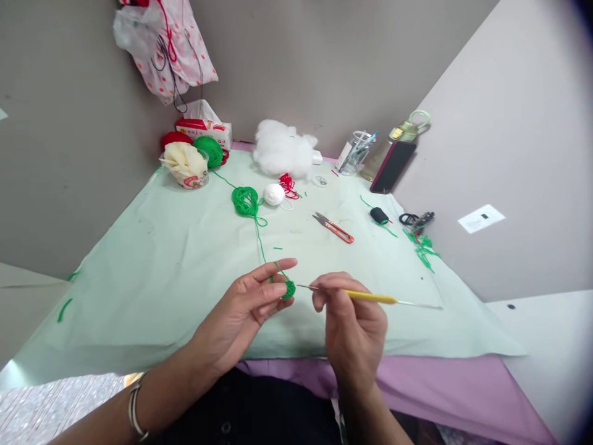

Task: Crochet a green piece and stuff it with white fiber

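Observation:
Between the thumb and fingers of my left hand is a small green crochet piece. Green yarn runs from that hand, over the raised index finger, back to a loose green bundle on the cloth. My right hand grips a crochet hook with a yellow handle and metal ends. The hook's left tip points at the crochet piece, close to its right edge; whether it touches a loop is too small to tell.
Orange-handled thread snips lie beyond my hands. Farther back are a white yarn ball, white stuffing, a jar of tools and a phone. A tub and tissue box stand back left; green yarn scraps lie right.

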`<state>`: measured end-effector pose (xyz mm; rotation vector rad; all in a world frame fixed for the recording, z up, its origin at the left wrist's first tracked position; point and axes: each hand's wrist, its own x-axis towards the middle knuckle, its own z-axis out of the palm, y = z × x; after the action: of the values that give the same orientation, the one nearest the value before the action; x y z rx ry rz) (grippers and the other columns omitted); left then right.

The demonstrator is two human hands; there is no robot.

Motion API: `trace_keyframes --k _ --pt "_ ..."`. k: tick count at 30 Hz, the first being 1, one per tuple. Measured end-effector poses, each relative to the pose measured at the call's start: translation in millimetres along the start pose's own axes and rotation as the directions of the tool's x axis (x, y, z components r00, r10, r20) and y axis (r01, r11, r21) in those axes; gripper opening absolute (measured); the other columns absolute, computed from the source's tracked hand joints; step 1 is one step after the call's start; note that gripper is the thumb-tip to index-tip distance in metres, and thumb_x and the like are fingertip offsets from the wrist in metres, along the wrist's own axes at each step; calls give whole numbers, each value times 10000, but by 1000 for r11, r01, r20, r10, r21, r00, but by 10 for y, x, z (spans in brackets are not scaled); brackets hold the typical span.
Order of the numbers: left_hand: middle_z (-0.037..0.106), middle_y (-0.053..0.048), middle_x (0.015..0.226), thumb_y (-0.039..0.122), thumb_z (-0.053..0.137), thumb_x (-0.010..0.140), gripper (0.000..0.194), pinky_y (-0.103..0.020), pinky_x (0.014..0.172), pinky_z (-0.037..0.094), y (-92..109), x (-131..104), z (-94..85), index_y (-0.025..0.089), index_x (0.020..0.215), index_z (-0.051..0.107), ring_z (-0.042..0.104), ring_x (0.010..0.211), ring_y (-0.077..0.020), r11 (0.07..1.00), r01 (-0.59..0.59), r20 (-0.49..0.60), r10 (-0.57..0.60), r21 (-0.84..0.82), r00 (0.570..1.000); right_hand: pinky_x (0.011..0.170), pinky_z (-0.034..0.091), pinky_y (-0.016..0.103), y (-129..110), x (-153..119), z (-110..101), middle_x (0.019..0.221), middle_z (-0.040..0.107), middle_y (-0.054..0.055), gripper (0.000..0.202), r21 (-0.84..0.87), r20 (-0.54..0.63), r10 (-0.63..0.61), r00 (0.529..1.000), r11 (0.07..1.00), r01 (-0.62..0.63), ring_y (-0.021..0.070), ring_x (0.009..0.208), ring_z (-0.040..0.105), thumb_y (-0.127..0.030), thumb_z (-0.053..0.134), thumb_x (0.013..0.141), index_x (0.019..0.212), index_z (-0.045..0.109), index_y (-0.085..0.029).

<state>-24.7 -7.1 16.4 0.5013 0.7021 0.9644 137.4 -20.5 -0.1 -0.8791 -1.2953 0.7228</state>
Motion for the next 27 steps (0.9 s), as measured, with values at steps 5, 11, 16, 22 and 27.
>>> trace_keyframes --k 5,11,16,22,27 --pt "647 6 935 315 831 824 348 -257 903 414 -51 -18 5 324 1171 794 544 962 -148 959 -112 -25 123 260 992 672 516 260 28 26 20 916 743 27 187 36 62 91 994 995 -93 118 736 613 -199 604 1007 1002 783 -252" --pt "609 12 938 318 806 838 317 -262 865 403 -29 -30 -32 356 1153 799 516 928 -145 941 -126 -30 143 314 989 638 533 246 38 41 -17 892 741 12 243 219 87 205 975 951 -219 92 640 606 -279 515 1058 955 730 -237" --pt "595 16 908 317 814 848 341 -252 835 401 -59 -33 -59 347 1186 783 502 872 -134 908 -177 -47 210 381 976 694 569 279 -32 -28 -54 939 746 34 251 -209 153 -41 987 975 73 130 736 672 -149 469 1044 1081 701 -237" --pt "632 1 888 324 834 830 449 -269 885 448 -68 -20 15 262 1265 742 558 879 -134 996 0 -27 3 90 1000 735 586 308 52 -125 -45 1055 736 90 308 -477 285 -369 885 746 465 189 909 703 -66 595 959 1178 720 -243" --pt "622 3 889 287 823 828 421 -347 1033 441 -33 -20 -16 236 1241 758 565 883 -131 1000 25 8 -25 5 1000 629 536 296 19 -34 -6 912 714 38 268 -45 13 -60 998 997 60 140 703 628 -136 493 1029 1042 737 -245"
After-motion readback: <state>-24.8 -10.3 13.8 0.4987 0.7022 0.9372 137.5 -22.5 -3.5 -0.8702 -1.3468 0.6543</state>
